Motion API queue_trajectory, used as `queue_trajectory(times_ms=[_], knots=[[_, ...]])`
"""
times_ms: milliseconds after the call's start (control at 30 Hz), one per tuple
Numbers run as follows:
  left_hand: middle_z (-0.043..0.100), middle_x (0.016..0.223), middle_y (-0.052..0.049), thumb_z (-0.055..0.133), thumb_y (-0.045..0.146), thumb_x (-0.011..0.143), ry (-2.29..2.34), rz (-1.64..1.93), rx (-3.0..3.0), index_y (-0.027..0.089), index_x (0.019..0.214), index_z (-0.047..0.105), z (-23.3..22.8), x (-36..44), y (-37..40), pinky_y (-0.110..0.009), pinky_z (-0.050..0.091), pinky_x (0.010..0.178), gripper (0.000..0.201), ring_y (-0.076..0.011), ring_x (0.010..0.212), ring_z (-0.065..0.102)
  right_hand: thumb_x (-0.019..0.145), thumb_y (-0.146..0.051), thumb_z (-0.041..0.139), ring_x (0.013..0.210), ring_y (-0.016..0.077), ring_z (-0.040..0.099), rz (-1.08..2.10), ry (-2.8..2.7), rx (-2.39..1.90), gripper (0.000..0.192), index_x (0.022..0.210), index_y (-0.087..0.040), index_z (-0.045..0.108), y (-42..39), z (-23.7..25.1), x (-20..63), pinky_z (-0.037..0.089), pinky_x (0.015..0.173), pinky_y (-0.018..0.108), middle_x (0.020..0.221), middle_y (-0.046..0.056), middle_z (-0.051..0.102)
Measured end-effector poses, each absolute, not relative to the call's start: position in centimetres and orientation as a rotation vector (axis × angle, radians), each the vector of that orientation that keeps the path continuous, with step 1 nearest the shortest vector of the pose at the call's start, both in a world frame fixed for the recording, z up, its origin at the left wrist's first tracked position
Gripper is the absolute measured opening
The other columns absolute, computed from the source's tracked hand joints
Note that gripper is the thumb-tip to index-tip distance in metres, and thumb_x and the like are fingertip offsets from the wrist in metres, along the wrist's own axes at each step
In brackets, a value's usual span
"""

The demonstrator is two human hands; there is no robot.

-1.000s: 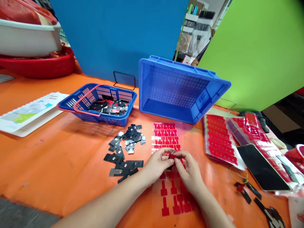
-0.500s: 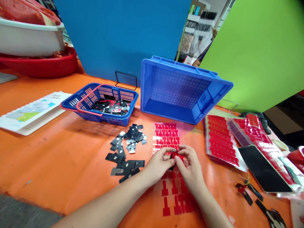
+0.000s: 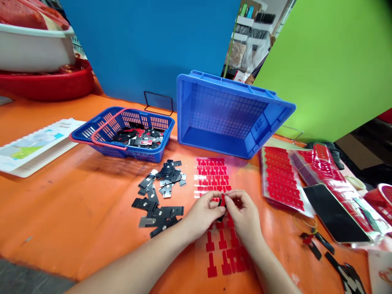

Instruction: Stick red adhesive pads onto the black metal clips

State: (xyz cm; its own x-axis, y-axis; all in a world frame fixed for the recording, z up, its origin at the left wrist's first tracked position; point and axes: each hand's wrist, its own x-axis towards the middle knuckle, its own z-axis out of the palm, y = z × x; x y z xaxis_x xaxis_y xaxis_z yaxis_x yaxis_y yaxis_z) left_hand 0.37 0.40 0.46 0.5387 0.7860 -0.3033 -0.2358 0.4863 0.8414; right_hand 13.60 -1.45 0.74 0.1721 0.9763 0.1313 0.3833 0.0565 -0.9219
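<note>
A wide orange table (image 3: 76, 204) fills the lower frame, backed by a blue panel (image 3: 147, 45) at upper left and a green panel (image 3: 333, 61) at upper right. At centre a large blue crate (image 3: 226, 114) lies tipped on its side, its open mouth toward the camera. Left of it sits a smaller blue basket (image 3: 122, 134) with a red handle, holding black and red pieces. At upper left a white tub (image 3: 33, 49) rests in a red basin (image 3: 45, 83); below it lies a printed sheet (image 3: 33, 145).

At right are red sticker sheets (image 3: 283, 179) and a dark phone (image 3: 335, 212). A clear sheet of red T-shaped stickers (image 3: 214, 175) runs from the crate down under the hands. A loose pile of black metal plates (image 3: 161, 192) lies just left of the hands, nothing between.

At lower centre, the left hand (image 3: 203, 214) and right hand (image 3: 243, 216) meet fingertip to fingertip, both pinching one small piece (image 3: 222, 201), red with what seems a black part beneath, mostly hidden by the fingers. It is held just above the sticker sheet.
</note>
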Motion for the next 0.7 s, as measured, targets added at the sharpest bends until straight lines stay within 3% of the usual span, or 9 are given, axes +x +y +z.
queue_trajectory(times_ms=[400,567,700], knots=[[0.049,0.056,0.005,0.060,0.026,0.069,0.774,0.711,0.844,0.017,0.107,0.047,0.3,0.4,0.4,-0.022,0.029,0.053,0.041,-0.0074,0.051,0.039,0.077,-0.026,0.052,0.078,0.0172,0.056,0.737,-1.412,-1.490,0.006,0.078,-0.020,0.054,-1.4,0.2,13.5,0.048,0.068,0.031,0.086,0.005,0.057],[0.054,0.064,0.002,0.057,0.024,0.071,0.801,0.722,0.898,0.017,0.106,0.047,0.0,0.3,0.3,-0.023,0.032,0.056,0.037,-0.0091,0.057,0.046,0.068,-0.029,0.062,0.071,0.0151,0.056,0.885,-1.277,-1.422,0.041,0.103,-0.022,0.043,-0.7,-0.6,13.6,0.049,0.061,0.027,0.082,0.001,0.055],[0.057,0.066,0.000,0.056,0.024,0.072,0.795,0.683,0.955,0.018,0.107,0.048,0.1,0.3,0.2,-0.024,0.035,0.058,0.036,-0.0116,0.061,0.051,0.077,-0.039,0.052,0.052,0.0117,0.053,1.262,-1.235,-1.377,0.020,0.082,-0.020,0.054,-0.3,-0.6,14.1,0.045,0.049,0.023,0.063,-0.002,0.054]])
